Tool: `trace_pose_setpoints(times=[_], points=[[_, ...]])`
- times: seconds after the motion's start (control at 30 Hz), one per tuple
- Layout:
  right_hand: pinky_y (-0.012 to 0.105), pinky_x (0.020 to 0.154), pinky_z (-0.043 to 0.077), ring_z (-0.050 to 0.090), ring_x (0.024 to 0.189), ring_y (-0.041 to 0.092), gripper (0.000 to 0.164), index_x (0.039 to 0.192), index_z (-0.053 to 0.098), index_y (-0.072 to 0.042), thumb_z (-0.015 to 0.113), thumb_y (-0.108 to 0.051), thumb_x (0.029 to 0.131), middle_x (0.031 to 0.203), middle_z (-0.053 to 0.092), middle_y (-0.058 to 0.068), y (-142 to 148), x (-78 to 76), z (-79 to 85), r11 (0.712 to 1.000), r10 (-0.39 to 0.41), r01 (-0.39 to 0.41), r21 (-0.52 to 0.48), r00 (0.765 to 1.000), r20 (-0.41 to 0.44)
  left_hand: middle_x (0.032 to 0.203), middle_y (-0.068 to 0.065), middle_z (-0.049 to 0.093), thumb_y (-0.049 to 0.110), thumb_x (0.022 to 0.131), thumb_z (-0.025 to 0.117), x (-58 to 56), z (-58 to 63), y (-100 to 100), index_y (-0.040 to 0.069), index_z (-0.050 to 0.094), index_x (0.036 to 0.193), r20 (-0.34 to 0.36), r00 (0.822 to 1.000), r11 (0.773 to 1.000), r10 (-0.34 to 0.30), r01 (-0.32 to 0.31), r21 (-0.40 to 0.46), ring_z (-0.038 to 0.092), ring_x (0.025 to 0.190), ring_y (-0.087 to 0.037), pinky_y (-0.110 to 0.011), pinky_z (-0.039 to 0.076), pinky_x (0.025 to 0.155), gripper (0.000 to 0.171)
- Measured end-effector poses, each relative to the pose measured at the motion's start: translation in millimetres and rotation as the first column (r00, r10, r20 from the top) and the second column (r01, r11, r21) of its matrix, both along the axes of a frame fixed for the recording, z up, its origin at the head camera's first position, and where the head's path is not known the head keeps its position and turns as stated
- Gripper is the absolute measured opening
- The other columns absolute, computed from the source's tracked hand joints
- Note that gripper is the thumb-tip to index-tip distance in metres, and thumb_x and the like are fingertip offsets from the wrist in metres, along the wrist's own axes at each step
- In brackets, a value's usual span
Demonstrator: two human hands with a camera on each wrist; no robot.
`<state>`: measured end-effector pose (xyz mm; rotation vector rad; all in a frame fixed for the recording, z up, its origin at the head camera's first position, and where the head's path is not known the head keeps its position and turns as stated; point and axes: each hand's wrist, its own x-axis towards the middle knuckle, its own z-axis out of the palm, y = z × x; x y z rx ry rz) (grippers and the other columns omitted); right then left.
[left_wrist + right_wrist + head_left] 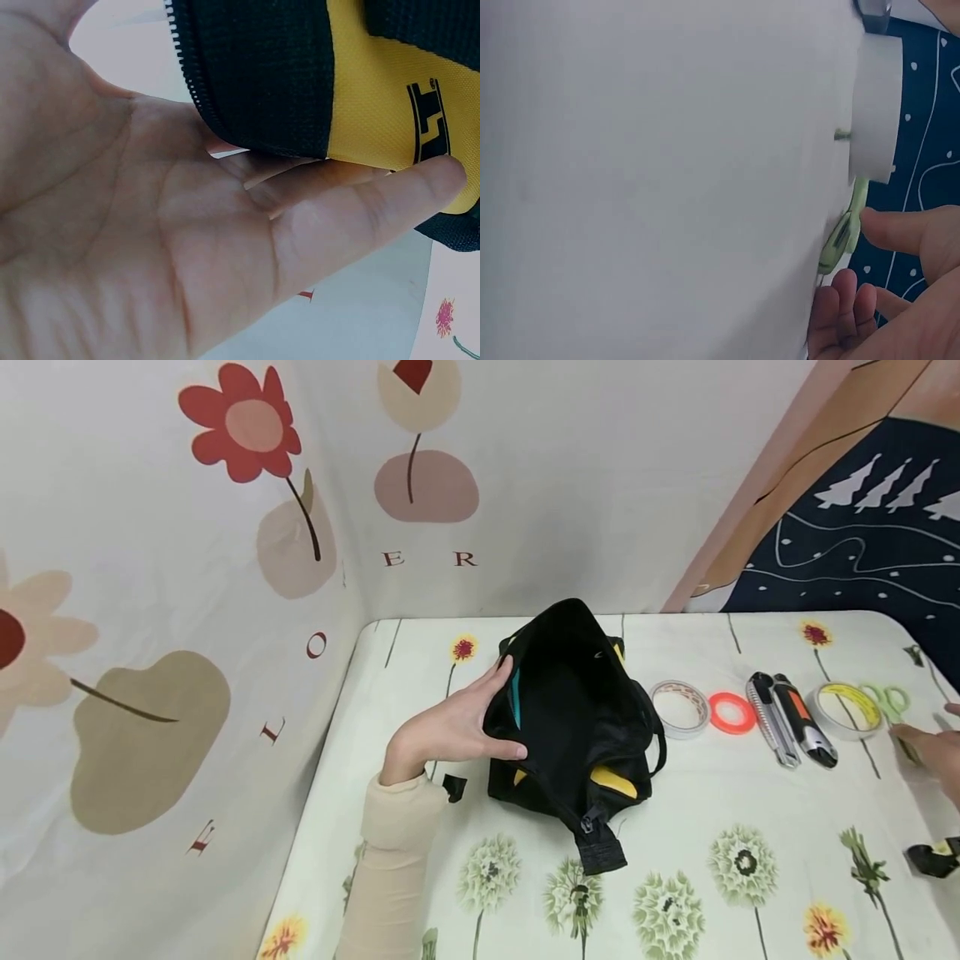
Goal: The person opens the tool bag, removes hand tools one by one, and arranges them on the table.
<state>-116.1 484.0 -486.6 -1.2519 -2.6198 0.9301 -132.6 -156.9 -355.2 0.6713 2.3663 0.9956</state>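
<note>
A black and yellow zippered bag [570, 710] stands on the table with its mouth gaping towards the head camera. My left hand [457, 718] holds its left rim, the thumb at the near edge and the fingers further back. The left wrist view shows the fingers along the bag's yellow side [382, 97], beside the zipper. At the table's right end is my right hand [933, 756], partly cut off by the frame. Its thumb [892, 229] is right at the green scissors [840, 244], with the other fingers apart below them.
Right of the bag lie a wide tape roll [680, 732], an orange ring [732, 713], a grey utility knife [774, 722], a black and orange utility knife [806, 722] and a yellow-lined tape roll [873, 714]. Patterned cloth walls [570, 568] rise behind and left of the table.
</note>
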Motion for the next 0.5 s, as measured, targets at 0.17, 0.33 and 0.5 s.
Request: trace_pose_setpoints(times=[0.17,0.33,0.5], points=[[0.060,0.123,0.039,0.058,0.110,0.030,0.064,0.177,0.025,-0.008,0.048,-0.021,0.119,0.131,0.050,0.034,-10,-0.4,4.9,1.000,-0.028,0.028,-0.005,0.996,-0.082,0.186,-0.006,-0.005,0.038,0.096,0.085,0.0,1.6,0,0.013,-0.003,0.179,0.000,1.000,1.000,0.003,-0.003,-0.010,-0.002,0.172,-0.025,-0.052,0.014,0.137,0.123],[0.033,0.074,0.044,0.033,0.072,0.004,0.060,0.173,0.037,-0.011,0.054,-0.021,0.117,0.095,0.043,0.001,-28,5.9,16.3,0.995,-0.030,0.041,0.086,0.992,-0.121,0.186,-0.007,-0.005,0.037,0.096,0.085,-1.0,-0.3,1,0.012,-0.003,0.179,-0.004,1.000,1.000,-0.009,0.009,-0.010,-0.002,0.172,-0.026,-0.052,0.013,0.137,0.123],[0.020,0.062,0.031,0.029,0.073,-0.004,0.056,0.168,0.045,-0.011,0.059,-0.022,0.115,0.095,0.040,-0.008,-54,6.3,34.3,0.994,-0.020,0.041,0.105,0.981,-0.193,0.186,-0.007,-0.006,0.035,0.096,0.086,-0.9,-0.6,1,0.010,-0.003,0.178,-0.007,1.000,1.000,-0.011,0.011,-0.005,-0.003,0.172,-0.026,-0.052,0.013,0.137,0.124]])
